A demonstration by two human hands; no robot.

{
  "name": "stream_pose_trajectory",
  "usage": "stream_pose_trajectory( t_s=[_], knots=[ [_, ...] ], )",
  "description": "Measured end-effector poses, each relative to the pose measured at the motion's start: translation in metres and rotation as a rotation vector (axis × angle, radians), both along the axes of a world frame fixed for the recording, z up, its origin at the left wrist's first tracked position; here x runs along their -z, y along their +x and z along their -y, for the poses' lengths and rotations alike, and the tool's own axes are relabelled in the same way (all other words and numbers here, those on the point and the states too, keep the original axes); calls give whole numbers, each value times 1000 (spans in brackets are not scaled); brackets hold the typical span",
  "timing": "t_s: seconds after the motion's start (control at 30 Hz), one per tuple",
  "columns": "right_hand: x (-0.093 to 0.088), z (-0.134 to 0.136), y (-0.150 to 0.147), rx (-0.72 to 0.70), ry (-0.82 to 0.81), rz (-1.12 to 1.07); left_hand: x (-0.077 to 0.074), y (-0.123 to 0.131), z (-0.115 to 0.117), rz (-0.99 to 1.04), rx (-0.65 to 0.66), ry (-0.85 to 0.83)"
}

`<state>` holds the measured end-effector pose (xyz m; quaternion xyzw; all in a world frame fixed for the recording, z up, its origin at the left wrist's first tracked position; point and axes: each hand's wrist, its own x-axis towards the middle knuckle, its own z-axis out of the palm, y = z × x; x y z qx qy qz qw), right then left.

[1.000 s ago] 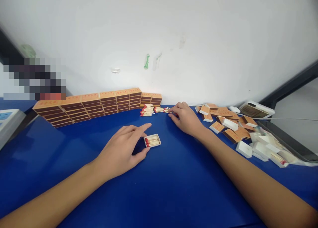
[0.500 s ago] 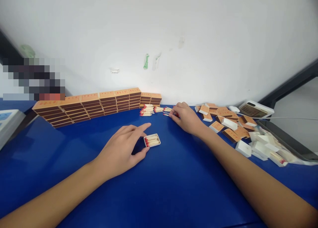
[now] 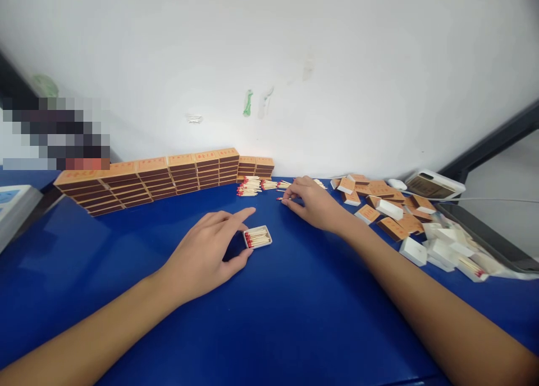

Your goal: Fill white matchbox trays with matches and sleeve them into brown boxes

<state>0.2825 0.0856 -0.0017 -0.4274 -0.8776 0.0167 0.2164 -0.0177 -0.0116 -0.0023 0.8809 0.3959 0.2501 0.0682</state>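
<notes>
A white matchbox tray [image 3: 258, 237] with several red-tipped matches in it lies on the blue table [image 3: 261, 318]. At its left end is my left hand [image 3: 206, 254], thumb and middle finger touching the tray's sides and index finger raised. My right hand [image 3: 314, 203] is farther back, thumb and fingertips pinched at a match [image 3: 279, 198] whose red head shows beside them. Loose match piles [image 3: 249, 186] lie left of the right hand, and more matches are partly hidden behind it.
Stacked matchboxes [image 3: 154, 178] form a row along the white wall. On the right are scattered orange sleeves [image 3: 393, 229], white trays [image 3: 412, 251], a white device [image 3: 435, 185] with a cable, and a dark flat device [image 3: 488, 237]. A white box [image 3: 17, 206] stands at the far left.
My right hand has shifted slightly left, uncovering some matches behind it. My left hand and the tray have stayed in place.
</notes>
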Motion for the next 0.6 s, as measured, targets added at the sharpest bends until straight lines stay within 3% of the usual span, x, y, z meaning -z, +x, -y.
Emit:
stream_pose_trajectory(
  t_s=[0.6],
  knots=[
    [1,-3,4,8,-3,55,-1,0,1,9,-1,-9]
  ],
)
